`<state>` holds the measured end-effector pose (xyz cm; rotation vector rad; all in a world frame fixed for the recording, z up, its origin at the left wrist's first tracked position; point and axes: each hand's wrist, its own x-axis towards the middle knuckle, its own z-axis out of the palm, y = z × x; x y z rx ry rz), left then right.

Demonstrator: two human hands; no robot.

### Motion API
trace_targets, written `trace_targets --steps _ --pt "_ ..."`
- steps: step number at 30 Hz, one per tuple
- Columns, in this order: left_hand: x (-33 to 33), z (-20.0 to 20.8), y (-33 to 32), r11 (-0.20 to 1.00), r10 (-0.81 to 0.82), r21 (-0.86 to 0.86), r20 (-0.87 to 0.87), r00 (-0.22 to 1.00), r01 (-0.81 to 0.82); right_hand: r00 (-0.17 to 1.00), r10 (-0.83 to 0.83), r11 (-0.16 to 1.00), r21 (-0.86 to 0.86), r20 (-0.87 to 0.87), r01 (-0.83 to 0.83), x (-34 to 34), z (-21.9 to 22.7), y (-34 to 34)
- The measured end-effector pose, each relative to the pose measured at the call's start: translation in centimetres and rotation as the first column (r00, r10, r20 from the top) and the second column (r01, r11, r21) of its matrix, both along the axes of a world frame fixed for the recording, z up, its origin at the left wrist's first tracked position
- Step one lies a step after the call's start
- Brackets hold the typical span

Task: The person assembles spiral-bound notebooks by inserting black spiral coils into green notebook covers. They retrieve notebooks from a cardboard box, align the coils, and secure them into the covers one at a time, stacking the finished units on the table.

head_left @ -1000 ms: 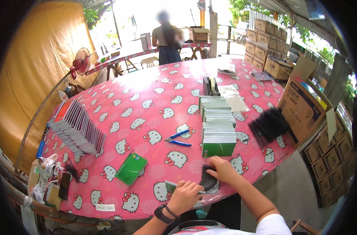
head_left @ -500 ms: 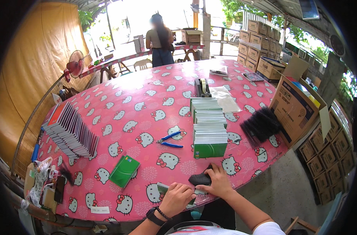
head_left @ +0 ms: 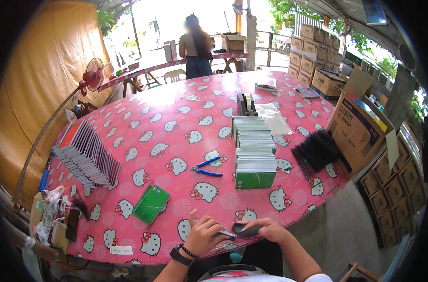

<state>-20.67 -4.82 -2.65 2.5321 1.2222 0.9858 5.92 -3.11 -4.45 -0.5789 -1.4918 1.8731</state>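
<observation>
The left hand (head_left: pixel 204 235) mostly hides a thin booklet (head_left: pixel 228 234), seen edge-on; the right hand (head_left: pixel 269 230) partly covers a black piece (head_left: pixel 247 231), its kind hard to make out. Both hands close around these, nearly meeting over the counter's (head_left: pixel 129 164) near edge, one left finger raised. One pair of pliers (head_left: pixel 208 162) and one green notebook (head_left: pixel 151 204) lie farther off.

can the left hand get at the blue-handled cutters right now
Probably yes: the blue-handled cutters lie uncovered beyond the left hand with nothing standing between, though it already holds a thin item.
</observation>
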Motion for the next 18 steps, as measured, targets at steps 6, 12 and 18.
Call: trace_targets --steps 6,12,18 --pt "-0.1 -0.5 0.0 0.998 0.058 -0.02 0.011 0.998 -0.058 0.998 -0.018 0.998 0.057 0.059 0.015 -1.4 -0.6 1.4" --pt "0.1 -0.7 0.3 0.997 0.075 -0.001 0.046 0.996 -0.075 0.98 -0.2 0.98 0.002 -0.019 0.2 -0.7 -0.3 1.9" --pt "0.4 -0.3 1.0 0.995 0.095 0.01 0.044 0.994 -0.095 0.999 -0.051 0.998 0.044 -0.017 0.052 -2.1 0.7 1.6"
